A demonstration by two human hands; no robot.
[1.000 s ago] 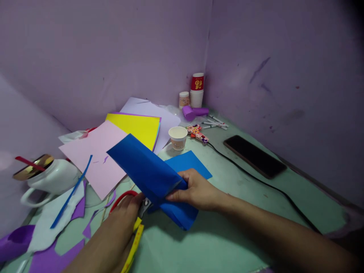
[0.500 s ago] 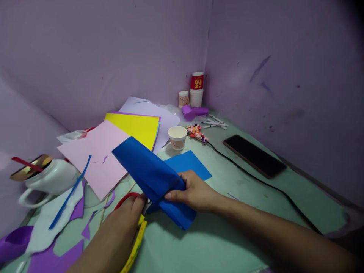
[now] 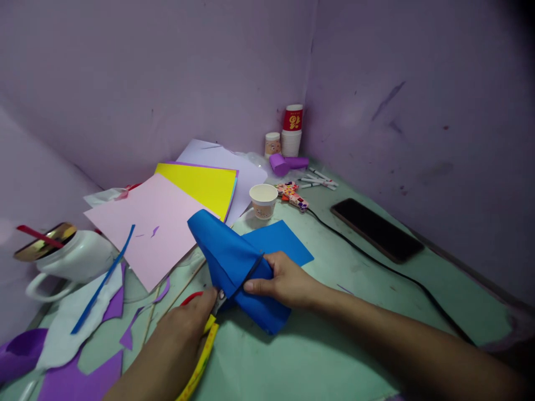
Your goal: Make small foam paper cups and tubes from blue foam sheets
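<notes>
On my far left there is a purple round thing (image 3: 23, 351), and behind it a white mug (image 3: 86, 256) with a red stick (image 3: 39, 236) at its mouth. A thin blue strip (image 3: 102, 281) lies across a flat white piece (image 3: 71, 328) and onto the pink paper (image 3: 150, 223). Purple scraps (image 3: 83, 379) lie near me. A yellow sheet (image 3: 200, 184) is behind the pink one. My left hand (image 3: 186, 323) is curled tight around the red and yellow handles of the scissors (image 3: 203, 353). Their metal part touches the bent blue paper (image 3: 234, 259), which I hold up over the green table (image 3: 334, 356) in front of me. I can't see the scissor tips. A little paper cup (image 3: 264, 207) stands behind it, near a flat blue sheet (image 3: 284, 242). My right hand (image 3: 284, 281) pinches the bent blue paper, with the thumb on top. Farther right, a flowery tool (image 3: 295, 197) has a black cord (image 3: 368, 256), and a dark phone (image 3: 378, 229) lies flat near the wall.
</notes>
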